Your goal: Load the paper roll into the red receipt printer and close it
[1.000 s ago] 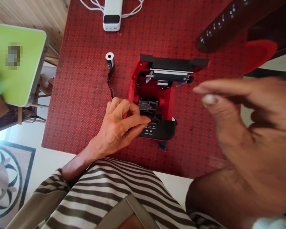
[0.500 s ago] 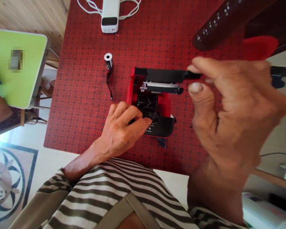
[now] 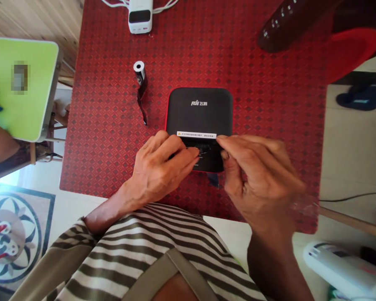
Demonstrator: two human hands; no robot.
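A small red-and-black printer [image 3: 200,117] lies on the table, its black lid folded down over the body. A white warning sticker [image 3: 196,135] runs along the lid's front edge. My left hand [image 3: 164,163] is closed at the printer's front left, its index fingertip pressing near a shiny black film [image 3: 205,148] that shows at the lid's edge. With thumb and forefinger, my right hand [image 3: 257,167] pinches the lid's front right corner. Behind and to the left, a small roll [image 3: 140,72] stands with a dark strip trailing from it.
A white power bank [image 3: 140,16] with white cables lies at the back of the red table [image 3: 106,138]. At the back right are a dark bottle [image 3: 278,33] and a red round thing [image 3: 354,52]. A green table [image 3: 25,113] is on the left, beside another person's arm [image 3: 0,138].
My right hand has swung the printer's lid down from its raised position, covering the inside. My left hand has stayed at the printer's front left.
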